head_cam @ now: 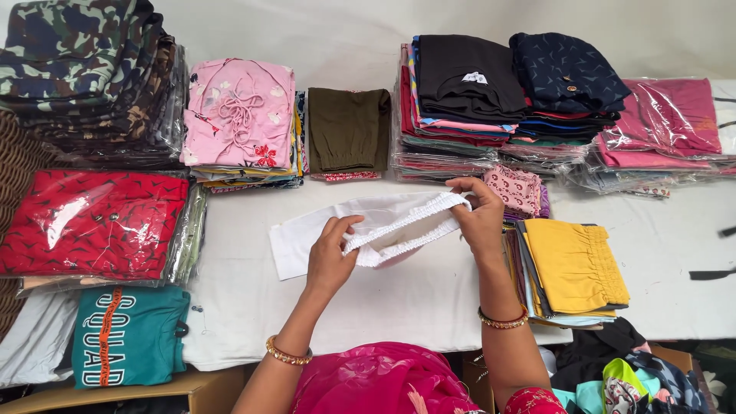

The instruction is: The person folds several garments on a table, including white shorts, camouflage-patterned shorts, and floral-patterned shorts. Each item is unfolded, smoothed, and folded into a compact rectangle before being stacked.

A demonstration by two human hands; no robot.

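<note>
Table point(429, 299) first: its white cloth carries everything you see, and the white garment point(368, 226) lies near its middle, so place the rest from that garment. Beyond it to the left rise the camouflage stack point(84, 69) and the pink floral stack point(239, 115); straight beyond sits the olive folded piece point(349, 129); beyond to the right stand the dark stacks point(498, 100) and the bagged magenta pile point(663, 123), many still in clear sleeves, seemingly sorted by kind. Left of the garment lies the bagged red pile point(92, 222), and nearer you than that, the teal shirt point(126, 333). Right of the garment rests the yellow folded piece point(575, 264), gathered edge up, atop a short stack. The garment's body lies flat while its elastic waistband point(410, 222) is raised and stretched between your hands, which looks like a way to open it for checking. Your left hand point(330, 257) is clenched on the band's near end, fingers curled under it; your right hand point(479, 218) pinches the far end between thumb and fingertips. Glare on the sleeves hides much of the prints, the stacks' lower layers show only as edges, the heap under the table's right corner is cut off, and the dark strips at the far right are too small to identify.
</note>
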